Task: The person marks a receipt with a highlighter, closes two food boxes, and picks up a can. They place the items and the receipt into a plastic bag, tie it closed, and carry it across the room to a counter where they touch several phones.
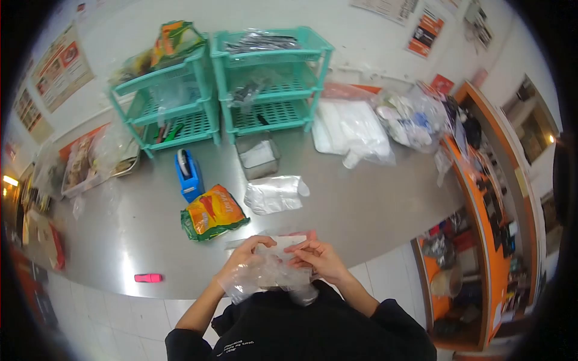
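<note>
Close to the table's front edge, in front of the body, my left hand is closed on a crumpled clear plastic bag. My right hand pinches at the bag's right side, its fingertips together near a small white piece. Pink-red material shows just behind the fingers. Beyond the hands lie an orange and green packet and a flat, translucent plastic glove or bag.
On the metal table stand a blue tape dispenser, a grey container and green racks. White bags lie at the back right. A pink marker is near the front left edge. Orange shelves stand right.
</note>
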Demonstrator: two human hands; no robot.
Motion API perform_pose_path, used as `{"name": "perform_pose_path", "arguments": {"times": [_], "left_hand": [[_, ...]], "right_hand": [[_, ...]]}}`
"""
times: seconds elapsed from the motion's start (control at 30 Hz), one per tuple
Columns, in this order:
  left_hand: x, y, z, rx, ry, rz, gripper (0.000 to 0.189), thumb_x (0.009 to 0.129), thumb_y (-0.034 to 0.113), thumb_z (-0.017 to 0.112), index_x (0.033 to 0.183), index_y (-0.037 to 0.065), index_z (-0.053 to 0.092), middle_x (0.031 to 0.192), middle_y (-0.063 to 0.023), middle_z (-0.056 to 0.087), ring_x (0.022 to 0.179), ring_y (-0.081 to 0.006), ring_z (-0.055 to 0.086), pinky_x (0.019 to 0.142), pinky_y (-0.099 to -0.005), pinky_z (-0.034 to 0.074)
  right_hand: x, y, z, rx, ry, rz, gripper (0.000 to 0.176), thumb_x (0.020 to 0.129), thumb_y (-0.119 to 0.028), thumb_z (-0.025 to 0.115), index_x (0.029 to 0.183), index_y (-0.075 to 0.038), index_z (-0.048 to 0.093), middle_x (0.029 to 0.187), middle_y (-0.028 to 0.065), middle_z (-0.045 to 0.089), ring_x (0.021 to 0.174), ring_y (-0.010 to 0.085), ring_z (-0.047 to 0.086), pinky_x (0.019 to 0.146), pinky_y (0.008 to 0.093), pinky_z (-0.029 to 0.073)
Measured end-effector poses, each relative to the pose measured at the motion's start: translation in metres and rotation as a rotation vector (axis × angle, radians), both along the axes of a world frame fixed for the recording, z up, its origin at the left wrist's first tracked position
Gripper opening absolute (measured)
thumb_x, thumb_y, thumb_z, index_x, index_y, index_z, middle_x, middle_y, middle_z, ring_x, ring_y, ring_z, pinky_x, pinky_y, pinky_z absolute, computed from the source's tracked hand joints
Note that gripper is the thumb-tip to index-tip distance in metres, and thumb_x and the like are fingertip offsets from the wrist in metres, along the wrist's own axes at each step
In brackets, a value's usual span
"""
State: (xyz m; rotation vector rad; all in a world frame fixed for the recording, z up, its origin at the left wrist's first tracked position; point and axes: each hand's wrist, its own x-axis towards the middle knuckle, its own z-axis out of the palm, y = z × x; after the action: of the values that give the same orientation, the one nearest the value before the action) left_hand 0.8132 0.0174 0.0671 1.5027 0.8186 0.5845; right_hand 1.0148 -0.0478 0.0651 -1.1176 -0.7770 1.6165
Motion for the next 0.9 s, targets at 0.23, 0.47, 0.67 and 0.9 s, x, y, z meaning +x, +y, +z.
{"name": "perform_pose_path", "arguments": {"times": [0.23, 0.47, 0.67, 0.9], "left_hand": [[-0.002, 0.019, -0.009, 0.097, 0.021, -0.306, 0.023, 0.069, 0.007, 0.055, 0.091, 0.004, 0.058, 0.092, -0.0058, 0.057, 0.083, -0.0149, 0.054, 0.073, -0.026, 0.041], [-0.003, 0.033, -0.014, 0.497, 0.181, -0.362, 0.016, 0.062, 0.001, 0.06, 0.078, 0.003, 0.06, 0.078, -0.0104, 0.059, 0.071, -0.0156, 0.057, 0.06, -0.0287, 0.045], [0.007, 0.014, 0.005, 0.139, 0.311, -0.051, 0.017, 0.066, 0.003, 0.065, 0.081, -0.002, 0.058, 0.073, -0.0085, 0.062, 0.065, -0.0087, 0.057, 0.06, -0.0222, 0.046], [-0.012, -0.008, -0.012, -0.145, -0.069, 0.095, 0.012, 0.073, -0.001, 0.062, 0.084, -0.005, 0.057, 0.078, -0.0083, 0.061, 0.074, -0.0108, 0.058, 0.069, -0.0211, 0.046]], "right_hand": [[-0.003, -0.032, -0.019, -0.043, -0.118, -0.146, 0.016, 0.083, -0.01, 0.052, 0.091, 0.004, 0.057, 0.068, 0.0061, 0.059, 0.059, 0.0093, 0.055, 0.053, 0.0194, 0.044], [-0.027, -0.049, -0.044, 0.454, -0.622, -0.386, 0.017, 0.079, -0.01, 0.056, 0.094, -0.002, 0.058, 0.082, 0.0133, 0.059, 0.061, 0.0117, 0.055, 0.052, 0.0221, 0.044], [-0.038, -0.025, -0.036, 1.027, -1.251, -0.026, 0.018, 0.073, -0.005, 0.06, 0.091, -0.004, 0.059, 0.092, 0.0088, 0.058, 0.075, 0.0201, 0.059, 0.06, 0.0291, 0.048], [-0.044, 0.004, -0.004, 0.761, -1.037, 0.005, 0.009, 0.075, -0.01, 0.057, 0.077, -0.002, 0.052, 0.096, 0.0082, 0.051, 0.075, 0.0231, 0.055, 0.064, 0.0306, 0.044]]}}
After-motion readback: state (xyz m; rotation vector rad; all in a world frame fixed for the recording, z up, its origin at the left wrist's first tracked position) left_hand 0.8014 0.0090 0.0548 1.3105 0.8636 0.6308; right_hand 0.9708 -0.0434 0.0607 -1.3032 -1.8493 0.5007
